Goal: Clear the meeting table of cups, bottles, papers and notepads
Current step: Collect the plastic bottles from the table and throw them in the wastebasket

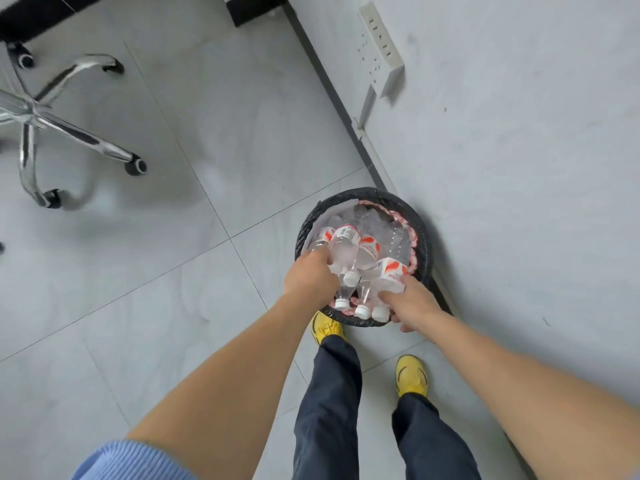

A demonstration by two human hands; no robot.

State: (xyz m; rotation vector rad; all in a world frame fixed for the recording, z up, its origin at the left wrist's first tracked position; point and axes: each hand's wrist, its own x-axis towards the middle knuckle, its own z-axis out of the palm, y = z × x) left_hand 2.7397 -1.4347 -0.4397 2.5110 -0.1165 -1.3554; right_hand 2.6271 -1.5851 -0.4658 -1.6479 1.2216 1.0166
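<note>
A round black waste bin [420,237] with a black liner stands on the floor against the wall. Both hands hold clear plastic water bottles with white caps and red-and-white labels right over its mouth. My left hand [310,280] grips several bottles [343,249], caps pointing toward me. My right hand [410,301] grips a bottle [389,277] near the bin's near rim. More clear bottles [398,237] lie inside the bin.
A swivel chair's chrome base [41,116] with castors stands at the left on the grey tiled floor. A white power strip [381,46] is fixed on the wall at the right. My yellow shoes [412,375] stand just short of the bin.
</note>
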